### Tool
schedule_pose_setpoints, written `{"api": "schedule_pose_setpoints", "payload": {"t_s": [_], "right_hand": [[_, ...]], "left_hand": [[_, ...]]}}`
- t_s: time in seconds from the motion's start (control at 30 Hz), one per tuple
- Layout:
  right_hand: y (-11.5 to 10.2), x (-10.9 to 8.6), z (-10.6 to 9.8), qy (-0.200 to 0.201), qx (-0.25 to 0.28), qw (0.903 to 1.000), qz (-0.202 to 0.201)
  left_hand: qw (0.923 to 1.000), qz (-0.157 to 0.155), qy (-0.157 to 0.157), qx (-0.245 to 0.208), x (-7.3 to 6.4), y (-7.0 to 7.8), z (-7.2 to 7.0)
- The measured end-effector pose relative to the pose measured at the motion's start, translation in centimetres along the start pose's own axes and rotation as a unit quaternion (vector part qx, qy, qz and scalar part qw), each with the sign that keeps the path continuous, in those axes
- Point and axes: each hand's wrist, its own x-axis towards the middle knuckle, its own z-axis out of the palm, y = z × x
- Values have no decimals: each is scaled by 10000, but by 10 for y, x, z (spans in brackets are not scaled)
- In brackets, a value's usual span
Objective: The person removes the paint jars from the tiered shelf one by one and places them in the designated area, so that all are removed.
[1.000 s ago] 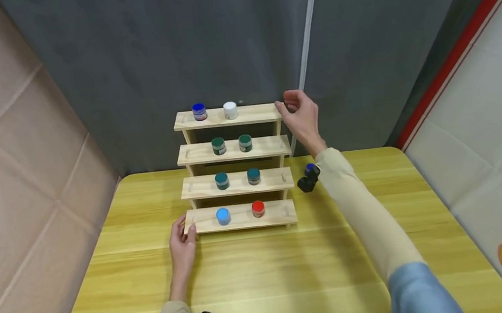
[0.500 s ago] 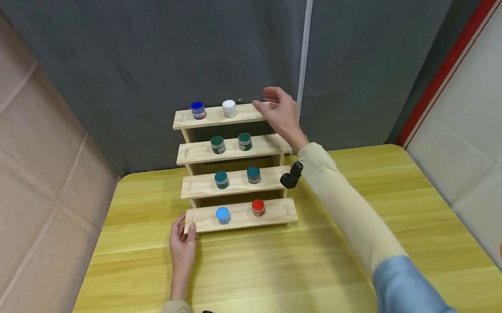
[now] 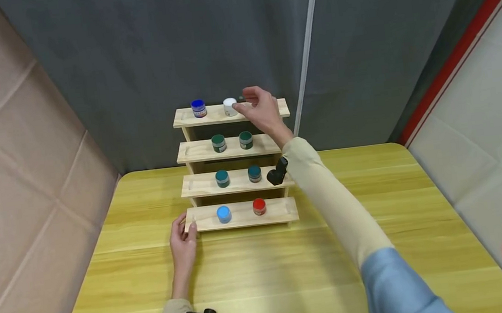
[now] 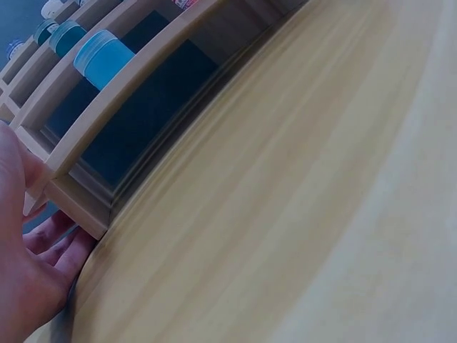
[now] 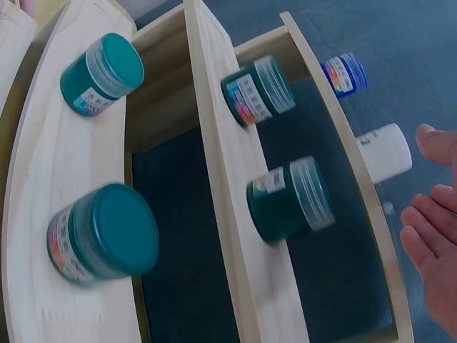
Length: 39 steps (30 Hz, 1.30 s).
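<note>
A four-tier wooden display rack (image 3: 282,211) carries small paint jars. On its bottom left end my left hand (image 3: 183,245) keeps its grip, thumb on the shelf edge and fingers (image 4: 61,246) by the side support. My right hand (image 3: 264,111) is at the top tier, just right of a white jar (image 3: 229,107). In the right wrist view a gap shows between the thumb (image 5: 432,143) and this jar; the fingers are loosely bent around nothing. Left of the white jar stands a dark blue jar (image 3: 198,109).
Lower tiers hold two green jars (image 3: 219,144), two teal jars (image 3: 223,179), a light blue jar (image 3: 224,215) and a red jar (image 3: 259,207). The rack stands on a yellow wooden table (image 3: 254,278), before a grey curtain (image 3: 152,49). My right forearm crosses the rack's right side.
My right hand has moved left along the top tier, from the rack's right end to beside the white jar. A blue jar on the table is now hidden behind the right arm. The left hand stays put.
</note>
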Motion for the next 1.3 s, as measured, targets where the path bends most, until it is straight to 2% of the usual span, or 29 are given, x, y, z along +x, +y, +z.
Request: {"api": "schedule_pose_setpoints", "payload": {"t_s": [0.13, 0.33, 0.5, 0.63, 0.83, 1.0, 1.2, 1.3], "right_hand": [[-7, 2, 15, -113, -15, 9998, -155], [-16, 6, 37, -321, -207, 9985, -386], [-18, 7, 43, -143, -315, 9991, -238], [-16, 7, 44, -155, -381, 9990, -146], [-13, 7, 41, -244, -388, 9988, -187], [-12, 8, 31, -69, -357, 9990, -250], [-10, 10, 18, 192, -379, 9988, -229], [-7, 12, 10, 351, -455, 9979, -294]], "left_hand": [[9999, -113, -17, -41, -3, -1, -6], [9996, -120, 244, 10, -8, -1, -14], [9997, 3, 241, 37, -9, 0, -12], [9997, 20, 250, -43, -10, 0, -12], [9996, 51, 244, -113, -11, -3, -12], [9997, 48, 205, -117, -9, -2, -12], [9995, -169, 169, -203, -10, 7, -13], [9995, -166, 170, -221, -10, 7, -12]]}}
